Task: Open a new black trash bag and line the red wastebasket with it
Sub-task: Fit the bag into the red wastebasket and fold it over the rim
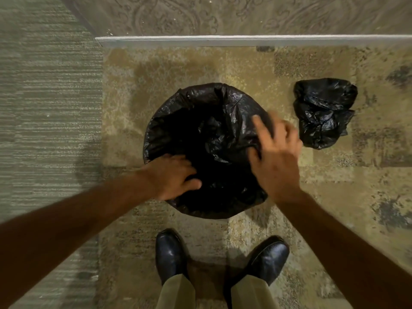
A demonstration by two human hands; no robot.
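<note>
The crinkled black plastic trash bag (207, 130) covers the round wastebasket completely, so none of the basket's own wall or colour shows. The bag's inside is too dark to make out its bottom. The bare right hand (276, 157) is motion-blurred, its fingertips smeared, so whether it pinches the plastic cannot be told. The bare left hand (176, 177) hides the rim beneath it. Both forearms, the tan trouser legs (252, 293) and the picture's bottom edge cut off the person.

Patchy tan carpet (182, 70), white baseboard (245, 40), patterned wall (223, 14).
</note>
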